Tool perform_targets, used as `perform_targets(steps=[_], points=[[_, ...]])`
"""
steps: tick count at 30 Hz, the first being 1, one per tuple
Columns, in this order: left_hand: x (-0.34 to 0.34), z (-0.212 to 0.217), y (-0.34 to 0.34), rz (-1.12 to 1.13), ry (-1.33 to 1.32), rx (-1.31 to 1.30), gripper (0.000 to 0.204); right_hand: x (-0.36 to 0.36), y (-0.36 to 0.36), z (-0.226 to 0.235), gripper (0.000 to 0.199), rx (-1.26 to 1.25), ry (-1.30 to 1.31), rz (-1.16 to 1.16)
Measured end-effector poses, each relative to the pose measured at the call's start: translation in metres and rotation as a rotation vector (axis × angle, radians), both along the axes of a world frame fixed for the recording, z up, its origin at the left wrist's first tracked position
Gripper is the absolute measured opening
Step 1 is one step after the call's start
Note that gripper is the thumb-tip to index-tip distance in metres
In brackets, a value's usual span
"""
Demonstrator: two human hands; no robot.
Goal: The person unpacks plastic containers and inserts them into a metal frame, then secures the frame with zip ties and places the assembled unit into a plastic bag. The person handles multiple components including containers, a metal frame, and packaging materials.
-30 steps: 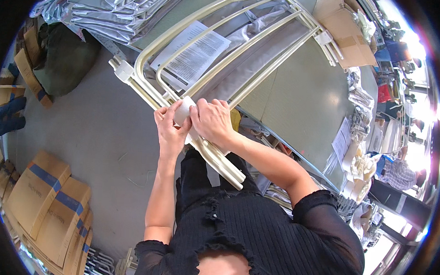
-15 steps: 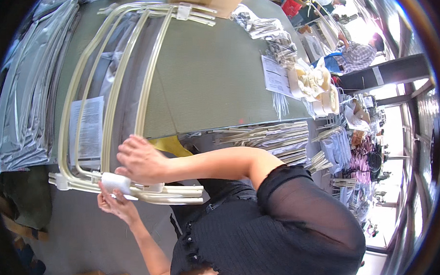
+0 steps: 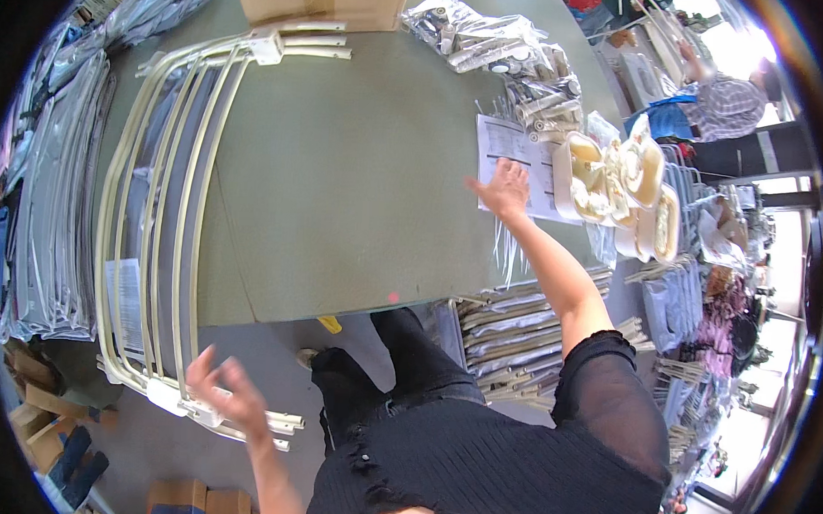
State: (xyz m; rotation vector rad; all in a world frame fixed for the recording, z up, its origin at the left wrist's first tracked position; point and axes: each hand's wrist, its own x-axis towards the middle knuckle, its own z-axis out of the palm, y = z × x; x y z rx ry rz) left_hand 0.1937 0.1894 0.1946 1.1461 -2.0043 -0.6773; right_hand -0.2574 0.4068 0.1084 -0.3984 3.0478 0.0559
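Note:
A bundle of cream tubular frames (image 3: 164, 212) with grey fabric panels lies at the left of the table, its near end sticking out past the edge. White wrapping (image 3: 167, 396) sits around the tubes at that near corner. My left hand (image 3: 230, 394) is just beside this corner, its fingers apart and somewhat blurred, with nothing seen in it. Far to the right, my right hand (image 3: 504, 190) reaches over printed sheets (image 3: 543, 185), fingers spread and no object in them. Thin white strips (image 3: 509, 251), like cable ties, hang below that hand near the table edge.
Grey fabric pieces (image 3: 55, 199) are stacked at the far left. A cardboard box (image 3: 321, 2) stands at the back. Bags of metal fittings (image 3: 500, 56) and white tubs (image 3: 573, 177) line the right side. More tubular frames (image 3: 517, 338) lean below the table; cartons (image 3: 178, 500) are on the floor.
Both hands have come away from the wrapped corner. My right hand has swung across to the sheets on the right. My left hand stays near the frames.

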Motion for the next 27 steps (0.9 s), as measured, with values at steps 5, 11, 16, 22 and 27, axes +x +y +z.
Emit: perform_targets(steps=[5, 11, 16, 22, 27], points=[[-0.206, -0.027, 0.042, -0.553, -0.142, 0.192, 0.032, -0.021, 0.001, 0.001, 0.071, -0.092, -0.152, 0.055], [-0.48, -0.108, 0.066, -0.926, -0.337, 0.231, 0.038, -0.044, 0.042, -0.014, 0.036, -0.332, -0.08, 0.101], [-0.574, -0.114, 0.096, -0.441, -0.394, 0.099, 0.034, -0.046, 0.061, -0.008, 0.034, -0.615, -0.101, -0.058], [-0.571, -0.12, 0.063, -0.541, -0.403, 0.261, 0.028, -0.055, 0.066, 0.001, 0.039, -0.613, -0.18, -0.079], [-0.449, -0.001, 0.044, -0.501, 0.45, 1.177, 0.011, -0.008, 0.009, 0.086, 0.039, -0.825, 0.106, 0.405]])
